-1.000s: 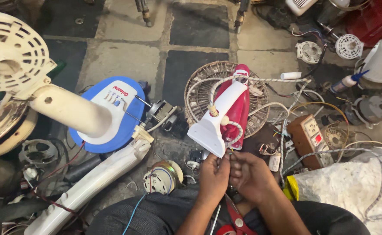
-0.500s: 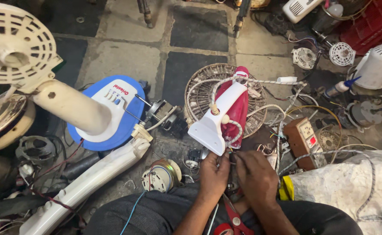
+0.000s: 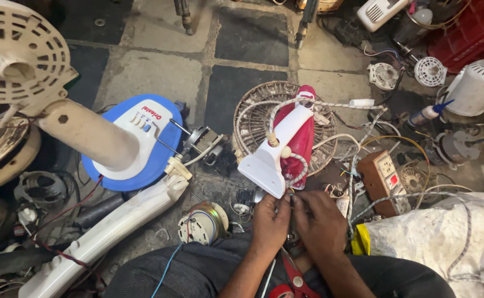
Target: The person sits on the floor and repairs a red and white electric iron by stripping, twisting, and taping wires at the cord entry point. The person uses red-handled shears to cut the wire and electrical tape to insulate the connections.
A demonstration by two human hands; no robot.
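Head view shows the person seated on the tiled floor (image 3: 159, 72) with both hands meeting low in the middle of the frame, at the rear of a red and white electric iron (image 3: 289, 140) that lies tilted on a round wire fan guard (image 3: 253, 118). Left hand (image 3: 269, 221) has its grip pinched shut on what looks like the thin wires (image 3: 291, 194) coming out of the iron's rear end; right hand (image 3: 322, 223) is pinched closed on the same bundle, just beside the left, the fingertips nearly touching. What passes between the fingers is too small to tell. For this work it seems wise to keep both pinches close to the iron's body, so the wire ends stay short and steady, and to keep the braided white cord (image 3: 308, 105), which loops over the handle toward 1 o'clock, slack. Red-handled scissors (image 3: 291, 276) lie at 6 o'clock between the knees. A small fan motor (image 3: 202, 223) sits at 9 o'clock of the hands, a brown switch-and-socket box (image 3: 382, 179) at 2 o'clock, and a blue and white fan base (image 3: 142, 143) toward 10 o'clock.
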